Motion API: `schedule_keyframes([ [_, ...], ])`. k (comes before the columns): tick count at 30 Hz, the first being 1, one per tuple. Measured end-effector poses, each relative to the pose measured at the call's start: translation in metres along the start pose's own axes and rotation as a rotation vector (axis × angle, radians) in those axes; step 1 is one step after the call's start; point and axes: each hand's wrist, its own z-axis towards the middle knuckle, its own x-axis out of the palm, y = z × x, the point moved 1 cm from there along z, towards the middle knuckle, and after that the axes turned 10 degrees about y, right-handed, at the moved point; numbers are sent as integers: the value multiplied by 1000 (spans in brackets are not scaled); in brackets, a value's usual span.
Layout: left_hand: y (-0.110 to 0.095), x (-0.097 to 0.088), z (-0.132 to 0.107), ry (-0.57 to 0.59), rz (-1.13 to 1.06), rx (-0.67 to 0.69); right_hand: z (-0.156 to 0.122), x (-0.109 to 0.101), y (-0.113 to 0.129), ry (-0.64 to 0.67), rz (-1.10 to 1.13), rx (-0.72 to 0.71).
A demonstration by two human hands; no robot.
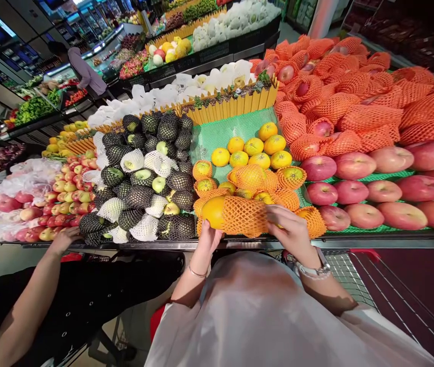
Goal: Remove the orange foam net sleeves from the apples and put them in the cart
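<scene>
An orange (213,212) sits partly inside an orange foam net sleeve (244,217), its bare end pointing left. My left hand (209,238) is closed on the fruit from below. At the sleeve's other end, the fingers of my right hand (290,230) pinch the netting. Just behind my hands lie several netted oranges (253,177) and bare ones (254,147) on a green mesh liner (211,133). Another netted orange (310,220) lies right beside my right hand. The tips of some fingers are hidden by the fruit and net.
Bare red apples (365,215) and red-netted apples (358,107) fill the right side. Black-netted fruit (136,193) lies to the left. A co-worker's hand (65,239) touches the stand's front edge. A wire shopping cart (377,285) stands at my right, below the metal rail (392,245).
</scene>
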Motion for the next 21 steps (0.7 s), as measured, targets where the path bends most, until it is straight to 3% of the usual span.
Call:
schedule_keyframes([
  [4, 10, 13, -2, -12, -53, 51, -1, 7, -2, 13, -86, -40],
  [10, 18, 28, -5, -60, -91, 81, -4, 12, -1, 352, -161, 53],
  [16, 24, 28, -12, -165, -158, -21, 1, 10, 7, 453, -117, 89],
  [21, 36, 21, -16, -48, -68, 100, 2, 11, 8, 474, -36, 40],
])
